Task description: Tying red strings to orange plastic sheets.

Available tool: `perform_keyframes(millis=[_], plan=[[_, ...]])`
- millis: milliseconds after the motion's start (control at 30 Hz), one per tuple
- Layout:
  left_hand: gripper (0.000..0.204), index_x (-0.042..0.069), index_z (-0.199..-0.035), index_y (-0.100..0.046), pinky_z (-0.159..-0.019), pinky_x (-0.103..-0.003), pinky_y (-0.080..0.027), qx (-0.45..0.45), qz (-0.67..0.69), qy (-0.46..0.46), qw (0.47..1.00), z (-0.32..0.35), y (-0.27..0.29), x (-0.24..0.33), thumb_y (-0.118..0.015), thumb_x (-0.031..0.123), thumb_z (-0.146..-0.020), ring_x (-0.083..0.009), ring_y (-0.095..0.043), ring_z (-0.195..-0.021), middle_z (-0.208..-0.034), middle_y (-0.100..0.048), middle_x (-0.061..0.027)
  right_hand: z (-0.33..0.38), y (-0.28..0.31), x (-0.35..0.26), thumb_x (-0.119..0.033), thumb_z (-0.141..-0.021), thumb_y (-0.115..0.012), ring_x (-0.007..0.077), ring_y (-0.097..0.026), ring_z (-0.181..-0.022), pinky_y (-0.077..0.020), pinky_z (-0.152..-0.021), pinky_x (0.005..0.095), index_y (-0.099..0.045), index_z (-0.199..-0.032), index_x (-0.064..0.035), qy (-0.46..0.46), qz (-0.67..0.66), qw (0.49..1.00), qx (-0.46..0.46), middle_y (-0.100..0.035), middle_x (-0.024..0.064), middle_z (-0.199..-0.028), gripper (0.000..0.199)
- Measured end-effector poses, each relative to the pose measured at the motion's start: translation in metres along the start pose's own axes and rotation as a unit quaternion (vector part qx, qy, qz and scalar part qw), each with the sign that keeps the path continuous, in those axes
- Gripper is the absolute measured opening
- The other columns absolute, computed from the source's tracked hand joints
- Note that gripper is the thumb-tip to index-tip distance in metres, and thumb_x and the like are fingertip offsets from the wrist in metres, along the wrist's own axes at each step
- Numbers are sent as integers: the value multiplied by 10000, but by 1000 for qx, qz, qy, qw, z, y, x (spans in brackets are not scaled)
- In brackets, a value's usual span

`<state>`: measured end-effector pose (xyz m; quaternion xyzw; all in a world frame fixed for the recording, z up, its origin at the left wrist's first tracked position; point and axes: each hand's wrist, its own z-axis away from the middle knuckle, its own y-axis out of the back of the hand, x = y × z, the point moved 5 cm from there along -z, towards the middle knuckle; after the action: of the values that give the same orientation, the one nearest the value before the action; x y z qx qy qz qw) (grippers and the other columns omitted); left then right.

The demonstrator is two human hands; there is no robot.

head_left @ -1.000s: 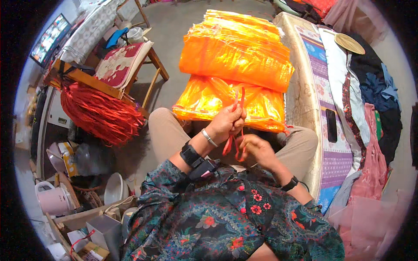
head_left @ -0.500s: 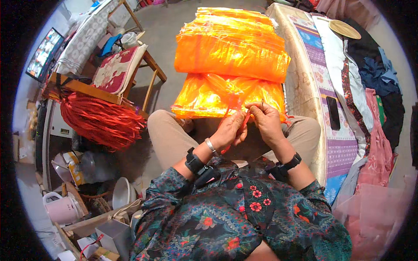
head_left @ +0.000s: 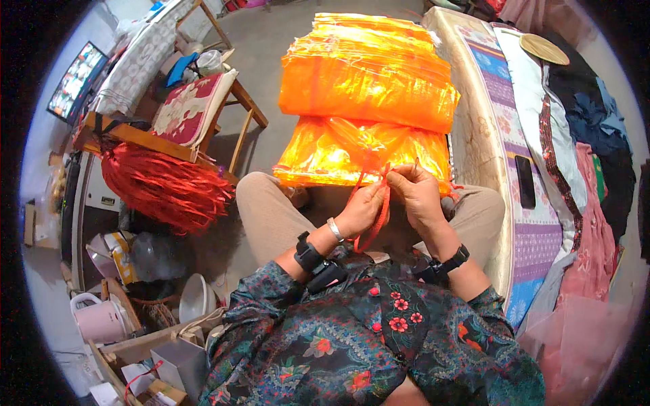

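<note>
A thick stack of shiny orange plastic bags (head_left: 369, 91) lies in front of my knees, its near layer gathered toward my hands. My left hand (head_left: 364, 208) is closed, pinching a flat red strip (head_left: 371, 238) that loops down below the fingers. Right beside it, my right hand (head_left: 416, 196) is closed too, its thumb and fingertips on the upper part of the same strip. A thin dark point sticks up past the right fingers; I cannot make out what it belongs to. Where the strip meets the orange plastic is partly hidden by my fingers.
At left a bundle of red strips (head_left: 166, 189) hangs from a wooden chair (head_left: 247, 111). A bed (head_left: 474, 135) runs along the right, with a phone (head_left: 525, 181), clothes and a round woven fan (head_left: 545, 49). A pink kettle (head_left: 101, 321) and boxes stand at lower left.
The red strip now hangs in a longer, clearer loop under my left hand. Both hands stay close together, and the whole view has shifted slightly.
</note>
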<state>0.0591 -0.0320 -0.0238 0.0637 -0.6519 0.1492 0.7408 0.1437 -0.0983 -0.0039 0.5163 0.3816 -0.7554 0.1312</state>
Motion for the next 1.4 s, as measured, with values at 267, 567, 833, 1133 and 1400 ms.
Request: perform_keyframes(millis=[267, 567, 833, 1133, 1400], plan=[[188, 55, -884, -450, -489, -225, -400, -9, -52, 3, 999, -1, 9, -4, -353, 215, -909, -80, -473, -581, -700, -504, -21, -10, -7, 2, -31, -712, -647, 109, -546, -606, -451, -541, 212, -545, -832, -2, 23, 27, 999, 10, -569, 47, -730, 160], [201, 4, -850, -553, -540, -260, -441, -79, -101, -53, 990, 17, 14, 53, -465, 184, -829, -168, -562, -598, -695, -587, -89, 4, -10, -26, -16, -738, -598, 115, -543, -666, -443, -632, 229, -586, -812, 14, 214, 203, 954, 44, -586, 50, -737, 80], [277, 76, -839, -535, -382, -196, -398, -41, 386, 143, 911, 9, 15, -20, -479, 347, -847, -106, -479, -436, -615, -538, -31, 34, -25, 11, 41, -772, -519, 92, -520, -609, -422, -556, 198, -549, -789, 1, 180, 144, 969, -89, -546, 38, -673, 53], [72, 71, -661, -520, -327, -256, -365, -142, 69, 198, 967, 3, 25, -58, -487, 81, -725, -133, -472, -389, -496, -482, -31, 27, -31, 19, -23, -755, -538, 117, -518, -602, -419, -557, 231, -528, -762, 9, 181, 223, 947, -142, -536, 47, -651, 35], [148, -3, -697, -606, -451, -269, -402, -88, -131, 117, 980, 4, 33, -36, -547, 133, -702, -110, -488, -471, -529, -544, -38, 31, -38, 7, -100, -780, -486, 314, -480, -548, -364, -510, 381, -398, -689, -2, 245, 497, 827, -99, -468, 173, -593, 160]])
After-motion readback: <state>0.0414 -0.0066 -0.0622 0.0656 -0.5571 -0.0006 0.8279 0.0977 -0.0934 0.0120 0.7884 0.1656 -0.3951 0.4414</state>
